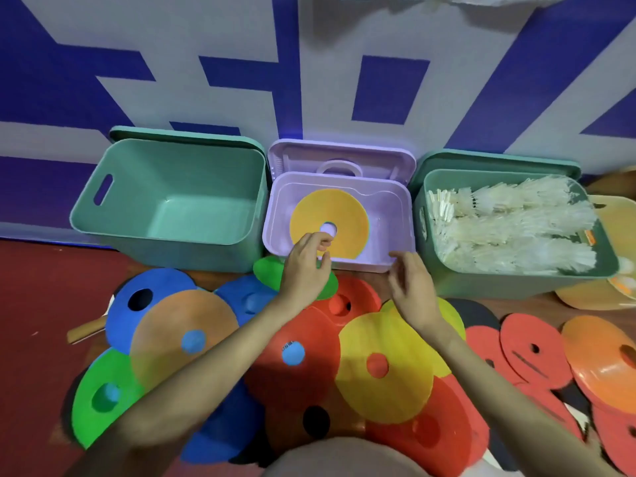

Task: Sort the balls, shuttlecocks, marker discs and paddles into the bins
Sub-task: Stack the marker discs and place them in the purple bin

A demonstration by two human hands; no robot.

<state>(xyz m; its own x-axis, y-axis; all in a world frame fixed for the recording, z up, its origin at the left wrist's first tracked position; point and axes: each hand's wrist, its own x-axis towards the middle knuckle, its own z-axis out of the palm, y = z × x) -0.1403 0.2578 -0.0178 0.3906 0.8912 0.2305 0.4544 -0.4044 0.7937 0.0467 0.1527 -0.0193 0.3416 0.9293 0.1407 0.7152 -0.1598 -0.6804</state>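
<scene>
A yellow-orange marker disc (339,215) lies in the lilac bin (389,201), between two green bins. My left hand (304,270) reaches over the bin's front wall. Its curled index finger and thumb sit at the disc beside its centre hole, and whether they grip it does not show. My right hand (411,287) hovers just in front of the bin's right front corner, fingers relaxed and holding nothing. Several discs lie piled on the floor under my arms: blue (137,304), tan (179,332), green (103,394), red (303,359), yellow (382,366).
The left green bin (103,215) holds nothing. The right green bin (516,280) is full of white shuttlecocks (509,225). Red paddles (533,349) and an orange disc (605,363) lie at the right. A wooden paddle handle (84,330) pokes out at the left. A blue and white wall is behind.
</scene>
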